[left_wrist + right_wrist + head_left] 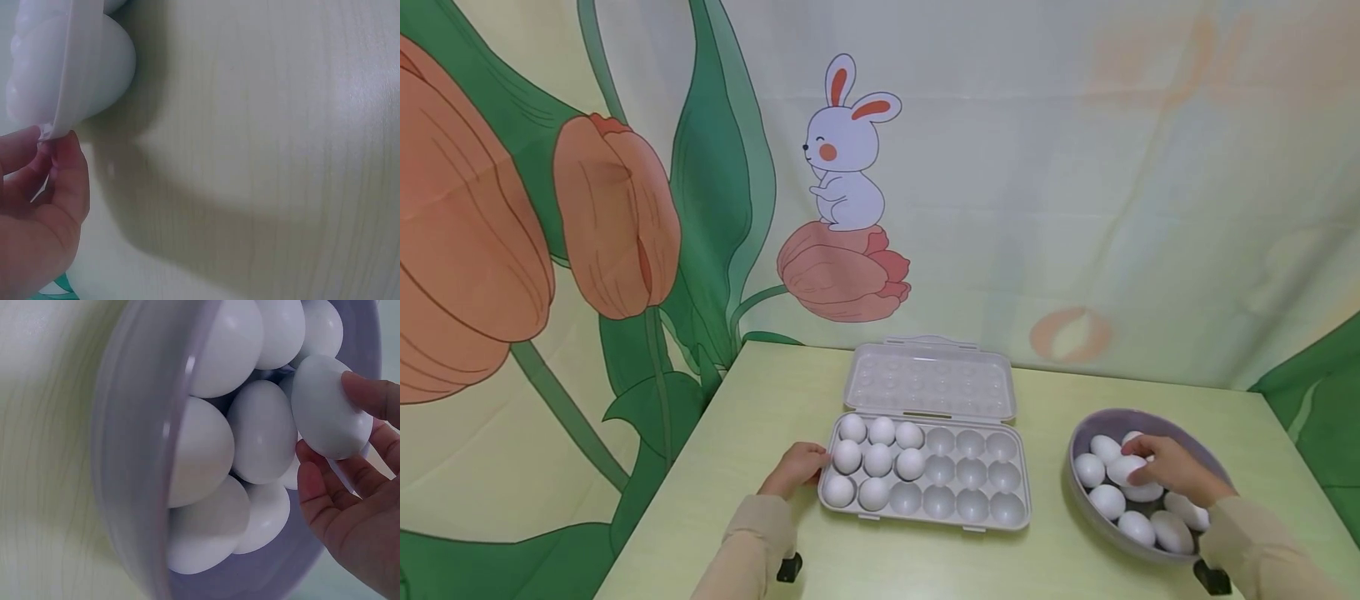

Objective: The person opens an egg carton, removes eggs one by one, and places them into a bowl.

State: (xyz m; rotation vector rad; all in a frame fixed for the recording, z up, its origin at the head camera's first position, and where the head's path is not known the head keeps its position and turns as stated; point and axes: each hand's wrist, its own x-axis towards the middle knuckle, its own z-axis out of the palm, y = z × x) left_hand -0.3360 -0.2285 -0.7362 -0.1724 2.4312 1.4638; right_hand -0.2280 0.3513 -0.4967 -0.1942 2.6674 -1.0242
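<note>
An egg carton (925, 518) of pale plastic lies on the table with its lid (932, 379) folded back. White eggs (877, 460) fill several cups on its left side; the cups on the right hold none. My left hand (799, 468) pinches the carton's left rim between thumb and fingers, as the left wrist view also shows. To the right stands a purple-grey bowl (1078, 500) of white eggs. Over it my right hand (1176, 471) grips one egg (328, 406) between thumb and fingers, just above the other eggs.
The light wood-grain table (760, 392) meets a printed curtain (985, 208) with tulips and a rabbit at the back. Between the carton and the bowl lies a strip of bare tabletop. The carton's raised lid is near the back edge.
</note>
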